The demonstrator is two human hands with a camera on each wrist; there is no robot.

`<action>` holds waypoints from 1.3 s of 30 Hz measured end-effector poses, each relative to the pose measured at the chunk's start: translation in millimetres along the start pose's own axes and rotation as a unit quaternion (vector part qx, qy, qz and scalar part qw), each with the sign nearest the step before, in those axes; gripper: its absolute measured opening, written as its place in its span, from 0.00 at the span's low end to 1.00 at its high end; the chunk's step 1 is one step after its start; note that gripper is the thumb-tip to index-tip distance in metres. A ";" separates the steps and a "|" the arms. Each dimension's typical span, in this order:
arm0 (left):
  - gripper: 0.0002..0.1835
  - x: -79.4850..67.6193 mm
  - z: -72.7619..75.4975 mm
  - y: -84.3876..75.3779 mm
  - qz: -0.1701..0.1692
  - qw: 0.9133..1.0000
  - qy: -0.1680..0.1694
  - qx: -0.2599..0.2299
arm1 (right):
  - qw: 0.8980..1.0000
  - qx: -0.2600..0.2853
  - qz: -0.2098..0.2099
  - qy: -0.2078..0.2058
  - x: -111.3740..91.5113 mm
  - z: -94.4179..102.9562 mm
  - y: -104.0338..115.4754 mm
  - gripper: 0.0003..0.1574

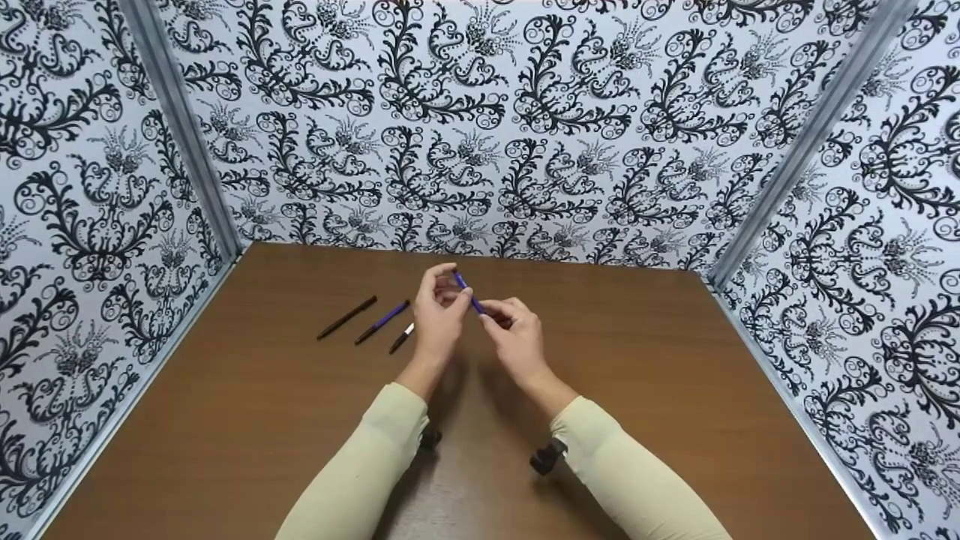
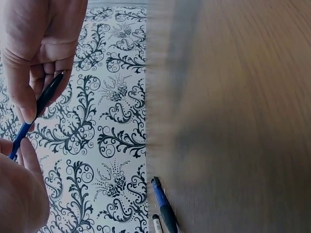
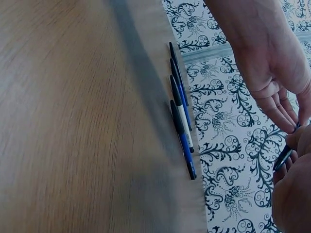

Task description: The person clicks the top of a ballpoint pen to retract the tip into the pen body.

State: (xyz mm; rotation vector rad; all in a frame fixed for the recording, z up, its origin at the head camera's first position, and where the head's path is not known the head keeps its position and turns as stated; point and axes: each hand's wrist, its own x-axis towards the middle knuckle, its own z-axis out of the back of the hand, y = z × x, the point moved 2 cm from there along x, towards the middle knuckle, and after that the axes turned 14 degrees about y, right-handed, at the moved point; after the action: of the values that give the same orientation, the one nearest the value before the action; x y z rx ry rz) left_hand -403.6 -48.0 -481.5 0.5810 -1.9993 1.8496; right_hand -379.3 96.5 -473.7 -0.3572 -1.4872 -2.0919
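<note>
Both hands hold one blue pen with a dark grip (image 2: 44, 98), raised in front of me. My left hand (image 1: 439, 319) pinches the blue barrel (image 1: 460, 280) between thumb and fingers. With thumb and fingertips, my right hand (image 1: 517, 336) pinches the pen's dark-grip end; its point sticks out past the thumb in the left wrist view. On the table to the left lie a black pen (image 1: 347, 318), a blue pen (image 1: 382, 322) and a white pen with a dark grip (image 1: 400, 341). Another blue pen (image 3: 185, 145) beside them is hidden behind my left hand in the head view.
The brown wooden table (image 1: 645, 390) has patterned wall panels (image 1: 465, 135) along its back and sides. Grey metal posts (image 1: 176, 112) stand at the back corners. A small black device (image 1: 548, 456) sits under the right sleeve.
</note>
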 end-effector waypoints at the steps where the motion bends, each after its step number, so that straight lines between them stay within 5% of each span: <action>1: 0.24 0.3 -0.2 0.0 0.000 1.000 0.001 0.000 | 1.000 0.002 -0.003 -0.001 0.7 0.0 -4.0 0.10; 8: 0.22 2.4 -0.2 0.3 0.000 1.000 -0.001 -0.008 | 1.000 0.016 -0.009 0.007 3.2 3.7 -24.4 0.11; 39: 0.26 2.6 -1.0 -3.5 -0.009 1.000 0.008 -0.006 | 0.999 0.032 -0.004 0.022 3.4 6.4 -20.3 0.12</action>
State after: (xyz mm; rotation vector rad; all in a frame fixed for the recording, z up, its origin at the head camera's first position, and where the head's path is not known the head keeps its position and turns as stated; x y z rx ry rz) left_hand -404.1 -47.4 -477.1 0.5760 -1.9868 1.8258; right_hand -394.2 106.4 -485.6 -0.2810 -1.5284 -2.0391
